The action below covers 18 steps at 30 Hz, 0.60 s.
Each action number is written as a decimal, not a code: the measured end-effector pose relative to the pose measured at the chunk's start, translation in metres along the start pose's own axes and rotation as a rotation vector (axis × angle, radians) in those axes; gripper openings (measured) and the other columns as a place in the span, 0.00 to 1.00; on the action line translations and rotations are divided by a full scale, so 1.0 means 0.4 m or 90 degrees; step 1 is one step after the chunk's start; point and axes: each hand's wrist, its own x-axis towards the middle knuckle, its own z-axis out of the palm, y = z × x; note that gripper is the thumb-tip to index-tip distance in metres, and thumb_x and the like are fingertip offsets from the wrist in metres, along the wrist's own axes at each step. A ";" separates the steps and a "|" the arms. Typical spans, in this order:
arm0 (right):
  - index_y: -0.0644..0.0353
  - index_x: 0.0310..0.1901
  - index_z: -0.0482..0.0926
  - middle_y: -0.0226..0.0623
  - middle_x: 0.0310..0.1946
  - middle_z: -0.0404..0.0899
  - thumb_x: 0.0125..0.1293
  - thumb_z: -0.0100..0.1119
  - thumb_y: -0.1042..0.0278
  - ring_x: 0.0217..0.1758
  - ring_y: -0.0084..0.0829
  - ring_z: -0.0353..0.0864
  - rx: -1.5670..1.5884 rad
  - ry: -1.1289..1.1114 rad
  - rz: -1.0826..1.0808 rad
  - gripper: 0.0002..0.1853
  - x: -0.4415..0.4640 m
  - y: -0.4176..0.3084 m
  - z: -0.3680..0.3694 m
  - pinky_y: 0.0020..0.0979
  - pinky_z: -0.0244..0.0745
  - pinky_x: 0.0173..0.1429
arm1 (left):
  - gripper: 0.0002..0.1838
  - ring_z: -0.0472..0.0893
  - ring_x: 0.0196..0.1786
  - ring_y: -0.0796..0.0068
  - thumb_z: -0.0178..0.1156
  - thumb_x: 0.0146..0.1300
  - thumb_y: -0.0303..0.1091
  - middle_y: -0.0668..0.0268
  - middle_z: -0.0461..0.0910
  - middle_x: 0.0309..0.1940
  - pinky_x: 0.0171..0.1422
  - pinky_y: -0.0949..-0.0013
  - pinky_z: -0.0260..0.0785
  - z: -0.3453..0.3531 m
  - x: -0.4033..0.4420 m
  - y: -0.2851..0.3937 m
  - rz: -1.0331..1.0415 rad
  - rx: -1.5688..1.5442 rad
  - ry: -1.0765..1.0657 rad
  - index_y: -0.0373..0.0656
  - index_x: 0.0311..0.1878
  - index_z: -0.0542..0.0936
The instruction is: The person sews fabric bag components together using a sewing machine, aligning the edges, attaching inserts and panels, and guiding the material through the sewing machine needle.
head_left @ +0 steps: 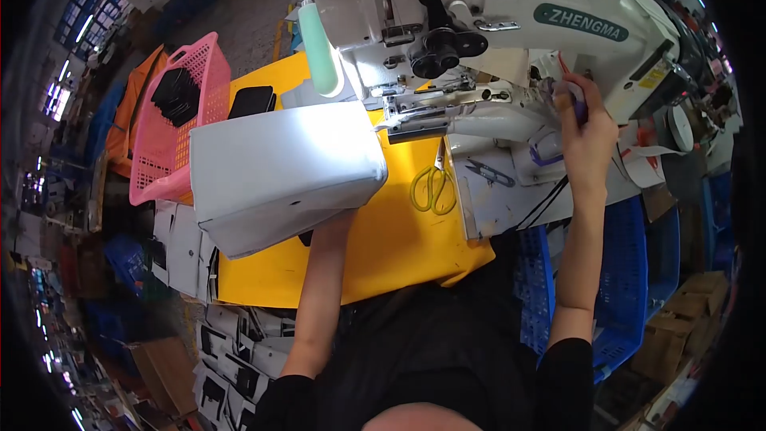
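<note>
- Setting: a sewing workshop on a factory scale, seen from my seat.
- Before me: an industrial sewing machine [511, 8] marked "ZHENGMA".
- Within my reach: scissors [433, 189] and thread snips [489, 173].
- Around me: a pink plastic basket [212, 72] of black pieces [176, 96], blue crates [624, 295], piled white-and-black pieces [231, 363].
- Beyond: a paned window [94, 1], strip lights, cardboard boxes [163, 375].

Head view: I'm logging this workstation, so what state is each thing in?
White box-shaped piece: held up, tilted.
Left hand: hidden by that piece.
Right hand: closed on purple item.
Pink basket: open-topped, holding black pieces.
Green-handled scissors: lying on yellow sheet.
Dark snips: lying on white tabletop.
</note>
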 end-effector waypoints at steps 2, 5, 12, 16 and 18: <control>0.62 0.49 0.80 0.33 0.36 0.83 0.63 0.66 0.69 0.34 0.21 0.80 0.012 0.005 0.049 0.14 -0.003 -0.003 -0.001 0.23 0.74 0.40 | 0.32 0.69 0.68 0.59 0.51 0.70 0.57 0.60 0.68 0.67 0.71 0.51 0.64 0.005 -0.002 0.008 -0.013 0.003 0.030 0.48 0.70 0.65; 0.63 0.48 0.81 0.36 0.33 0.82 0.63 0.67 0.70 0.30 0.23 0.81 0.182 0.156 -0.008 0.13 -0.094 -0.081 -0.022 0.23 0.75 0.38 | 0.34 0.68 0.69 0.58 0.52 0.69 0.59 0.59 0.67 0.68 0.72 0.50 0.63 0.030 0.003 0.025 -0.018 0.013 0.024 0.49 0.71 0.64; 0.65 0.46 0.81 0.43 0.34 0.85 0.60 0.69 0.73 0.28 0.31 0.85 0.280 -0.032 -0.194 0.13 -0.224 -0.186 0.070 0.25 0.77 0.31 | 0.37 0.67 0.70 0.57 0.54 0.67 0.60 0.58 0.66 0.69 0.73 0.48 0.62 0.032 0.015 0.045 0.016 0.146 -0.045 0.50 0.72 0.61; 0.65 0.45 0.81 0.41 0.31 0.84 0.58 0.70 0.74 0.27 0.33 0.85 0.302 -0.041 -0.255 0.13 -0.223 -0.215 0.122 0.27 0.76 0.30 | 0.37 0.65 0.71 0.59 0.52 0.70 0.58 0.60 0.62 0.71 0.73 0.49 0.62 0.025 0.004 0.045 0.080 0.262 -0.118 0.48 0.73 0.56; 0.66 0.45 0.81 0.41 0.30 0.84 0.58 0.70 0.75 0.27 0.33 0.84 0.294 -0.065 -0.256 0.14 -0.223 -0.221 0.133 0.27 0.76 0.29 | 0.36 0.65 0.71 0.60 0.52 0.70 0.57 0.59 0.62 0.70 0.73 0.49 0.62 0.021 0.005 0.049 0.094 0.307 -0.104 0.48 0.73 0.56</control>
